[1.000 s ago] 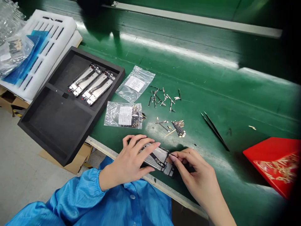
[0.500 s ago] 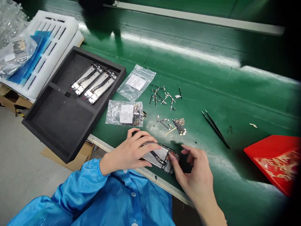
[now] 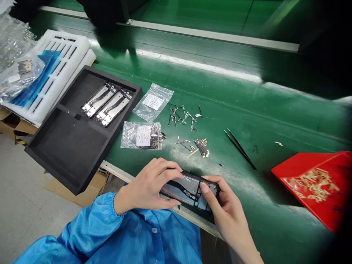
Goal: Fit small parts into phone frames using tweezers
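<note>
My main worry here is the phone chassis point(image 3: 185, 183), since it's right at the counter's near edge with both hands on it. The left hand point(image 3: 148, 183) is half curled across its left end, fingers along the far side and thumb by the near side. The right hand point(image 3: 224, 200) has a firmer hold: thumb pressed on top, fingers wrapped around the far side. Can't tell whether the chassis sits flat or is slightly lifted, as the fingers block the view. If that thumb pushes too hard or off-centre, I'd guess the black flex cable point(image 3: 180, 189) could kink or something under the thumb could shift. A slip toward the body could put the lot on the floor point(image 3: 19, 183).

Also, the black foam tray point(image 3: 67, 141) with two more chassis sticks out past the near edge, so an elbow bump could jolt it.

The counter point(image 3: 247, 113) is glossy green with bright light streaks. Loose connector strips point(image 3: 202, 147) lie mid-counter near two zip bags, tweezers point(image 3: 240, 149) further right, then a red bin point(image 3: 293, 172) by the right edge. Over left there's white slotted foam point(image 3: 67, 64), with cardboard boxes point(image 3: 74, 189) below.
</note>
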A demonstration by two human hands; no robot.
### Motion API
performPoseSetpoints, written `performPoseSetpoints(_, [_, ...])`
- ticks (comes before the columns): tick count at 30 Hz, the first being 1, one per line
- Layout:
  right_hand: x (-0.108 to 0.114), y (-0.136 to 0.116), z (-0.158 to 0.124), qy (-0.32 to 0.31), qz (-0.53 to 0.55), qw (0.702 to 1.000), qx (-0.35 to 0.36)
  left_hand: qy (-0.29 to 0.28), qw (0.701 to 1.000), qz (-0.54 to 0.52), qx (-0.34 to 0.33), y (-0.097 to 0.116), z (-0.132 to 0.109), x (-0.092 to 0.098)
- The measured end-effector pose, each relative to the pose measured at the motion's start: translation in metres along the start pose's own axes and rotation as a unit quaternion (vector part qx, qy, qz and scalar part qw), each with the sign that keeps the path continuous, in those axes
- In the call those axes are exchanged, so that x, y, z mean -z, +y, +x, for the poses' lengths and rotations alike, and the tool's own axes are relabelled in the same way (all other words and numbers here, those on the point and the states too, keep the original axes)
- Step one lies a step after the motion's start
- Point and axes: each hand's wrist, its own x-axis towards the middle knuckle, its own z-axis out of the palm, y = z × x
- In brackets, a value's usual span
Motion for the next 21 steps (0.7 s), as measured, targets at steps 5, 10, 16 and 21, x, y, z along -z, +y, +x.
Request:
performPoseSetpoints(5, [0.003, 0.004, 0.001, -0.057, 0.071, 0.995, -0.039, -0.032, 0.999, -0.015, 0.04, 0.007, 0.005, 0.006])
performPoseSetpoints(10, [0.003, 0.004, 0.008, -0.055, 0.106, 0.992, -0.03, -0.054, 0.996, 0.005, 0.067, 0.013, 0.007, 0.007])
performPoseSetpoints(16, [0.021, 0.001, 0.021, -0.006, -0.106, 0.973, 0.205, -0.09, 0.993, 0.012, 0.079, 0.011, 0.007, 0.009])
performPoseSetpoints(21, [0.03, -0.008, 0.027, -0.016, -0.21, 0.902, 0.378, -0.115, 0.99, 0.005, 0.087, 0.012, 0.009, 0.014])
